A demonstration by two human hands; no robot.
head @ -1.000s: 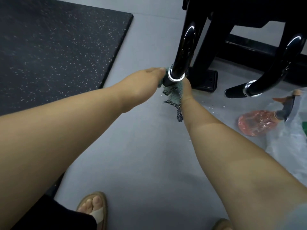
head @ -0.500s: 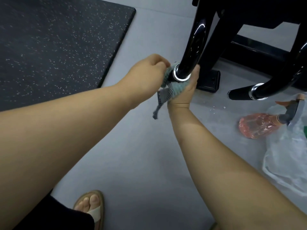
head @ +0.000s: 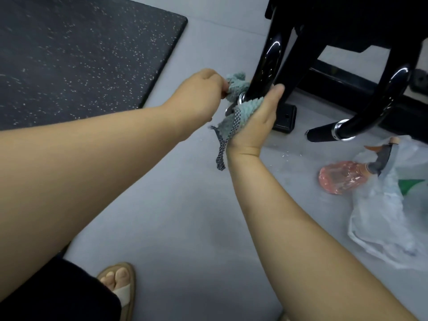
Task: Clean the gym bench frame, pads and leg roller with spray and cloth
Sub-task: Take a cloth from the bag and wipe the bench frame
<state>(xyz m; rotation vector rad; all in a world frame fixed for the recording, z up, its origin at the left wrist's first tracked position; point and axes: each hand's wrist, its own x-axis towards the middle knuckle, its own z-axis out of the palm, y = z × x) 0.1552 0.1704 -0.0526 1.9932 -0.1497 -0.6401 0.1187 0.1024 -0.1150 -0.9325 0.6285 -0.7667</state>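
underfoot, grey floor w/ speckled mat l, bench frame r.

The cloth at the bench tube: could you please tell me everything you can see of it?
The cloth is pale teal and fluffy like terry, with a dark checked trim whose loose strip dangles free. It is bunched and wrapped round the lower end of the glossy black tube, by its chrome ring. The left hand pinches its upper end; the right hand cups the lower part against the tube. It hangs clear of the grey floor.
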